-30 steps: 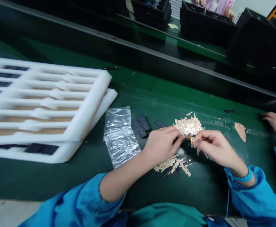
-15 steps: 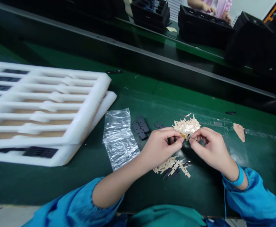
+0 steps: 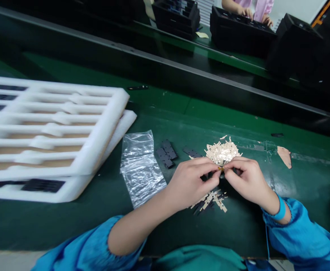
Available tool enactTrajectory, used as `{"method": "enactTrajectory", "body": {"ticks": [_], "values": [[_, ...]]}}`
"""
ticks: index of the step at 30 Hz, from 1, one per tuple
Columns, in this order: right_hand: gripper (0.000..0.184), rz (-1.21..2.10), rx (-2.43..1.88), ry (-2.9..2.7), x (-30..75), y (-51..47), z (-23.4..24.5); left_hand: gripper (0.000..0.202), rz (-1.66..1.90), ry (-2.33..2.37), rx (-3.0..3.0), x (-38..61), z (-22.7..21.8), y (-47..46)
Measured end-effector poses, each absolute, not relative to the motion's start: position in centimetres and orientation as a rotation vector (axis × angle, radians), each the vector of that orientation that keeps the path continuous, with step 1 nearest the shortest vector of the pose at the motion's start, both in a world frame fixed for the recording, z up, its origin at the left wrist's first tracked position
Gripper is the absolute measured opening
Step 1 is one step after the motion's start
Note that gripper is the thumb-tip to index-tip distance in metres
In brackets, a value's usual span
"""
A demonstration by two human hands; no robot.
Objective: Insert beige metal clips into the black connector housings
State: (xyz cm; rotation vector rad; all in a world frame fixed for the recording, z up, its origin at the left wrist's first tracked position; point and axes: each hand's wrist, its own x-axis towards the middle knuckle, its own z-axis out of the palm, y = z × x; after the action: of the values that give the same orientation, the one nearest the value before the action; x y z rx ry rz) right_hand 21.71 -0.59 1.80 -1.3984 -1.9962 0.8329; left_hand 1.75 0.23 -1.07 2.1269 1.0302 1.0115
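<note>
My left hand point(image 3: 197, 180) and my right hand point(image 3: 245, 178) meet fingertip to fingertip, both closed in a pinch. Between them shows a small yellowish strip point(image 3: 220, 169), mostly covered by the fingers; its kind is too small to make out. Just beyond the fingertips lies a heap of thin cream-coloured pieces point(image 3: 222, 151). Below my hands a looser pile of cream and black strips point(image 3: 210, 201) rests on the green table, partly hidden by my left hand. Flat black pieces point(image 3: 167, 151) lie left of the heap.
White foam trays point(image 3: 97, 150), stacked, hold black parts at left. A clear plastic bag point(image 3: 141, 165) lies beside them. A brown scrap point(image 3: 284, 156) is at right. Behind a dark ledge point(image 3: 165, 62) stand black bins point(image 3: 241, 32), with another person's hands point(image 3: 246, 12) over them.
My right hand has come in to my left, and their fingertips now meet at the yellowish strip. The view has shifted slightly.
</note>
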Motion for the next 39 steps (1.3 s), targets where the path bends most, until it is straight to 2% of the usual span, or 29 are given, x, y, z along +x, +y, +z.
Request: {"method": "enactTrajectory", "body": {"ticks": [7, 9, 13, 16, 19, 22, 26, 30, 35, 39], "values": [[0.022, 0.731, -1.683, -2.088, 23.0, 1.0, 0.9, 0.012, 1.119, 0.933, 1.822, 0.8, 0.8, 0.7], [0.025, 0.988, -1.623, -1.971, 23.1, 1.4, 0.7, 0.012, 1.152, 0.869, 1.821, 0.5, 1.2, 0.7], [0.038, 1.946, -1.322, -1.342, 22.5, 1.4, 0.7, 0.017, 1.143, 0.771, 1.89, 0.2, 1.6, 0.8], [0.029, 2.258, -1.194, -0.972, 22.1, 1.0, 1.1, 0.017, 1.126, 0.756, 1.909, 0.1, 1.6, 0.7], [0.017, 2.19, -1.132, -0.879, 21.9, 0.6, 1.6, 0.019, 1.137, 0.829, 1.867, 0.1, 1.3, 0.7], [0.018, 1.899, -1.161, -0.903, 21.7, 0.2, 1.6, 0.025, 1.156, 0.929, 1.757, 0.5, 0.7, 0.7], [0.017, 1.553, -1.271, -0.991, 21.0, -0.5, 1.0, 0.013, 1.151, 0.963, 1.605, 1.4, -0.1, 0.5], [0.021, 1.45, -1.269, -1.214, 20.6, -1.0, 1.0, 0.013, 1.2, 1.039, 1.531, 1.9, -0.2, 0.4], [0.016, 1.255, -1.362, -1.351, 20.8, -0.9, 1.7, 0.013, 1.159, 1.018, 1.613, 1.6, 0.1, 0.5], [0.014, 1.318, -1.335, -1.339, 21.0, -0.6, 2.2, 0.014, 1.03, 0.936, 1.713, 1.5, 0.4, 0.5]]}}
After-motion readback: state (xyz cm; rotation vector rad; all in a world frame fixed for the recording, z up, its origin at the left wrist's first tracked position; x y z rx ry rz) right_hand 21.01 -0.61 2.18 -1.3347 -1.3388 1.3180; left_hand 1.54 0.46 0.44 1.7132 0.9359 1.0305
